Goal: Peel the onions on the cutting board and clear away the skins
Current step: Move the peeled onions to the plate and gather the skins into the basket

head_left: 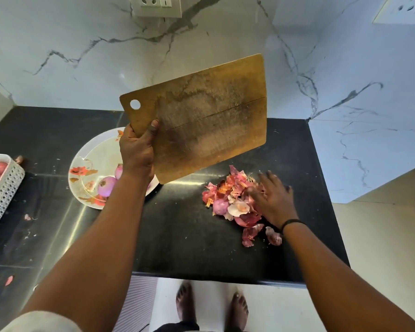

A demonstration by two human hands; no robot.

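Black counter (182, 236): left hand (137, 149) gripping raised cutting board (201, 116), plate (86, 164) half-hidden; right hand (273, 200) blurred, fingers spread on skins (228, 202).

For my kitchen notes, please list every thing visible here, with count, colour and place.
wooden cutting board: one, brown, lifted and tilted above the counter
pile of onion skins: one, red-pink, on the counter at right
black stone counter: one, below everything
white floral plate: one, left of centre
peeled onions: at least two, purple, on the plate
white perforated basket: one, far left edge
wall sockets: two, white, on the marble wall
left hand: grips the board's edge
right hand: fingers spread, on the skins
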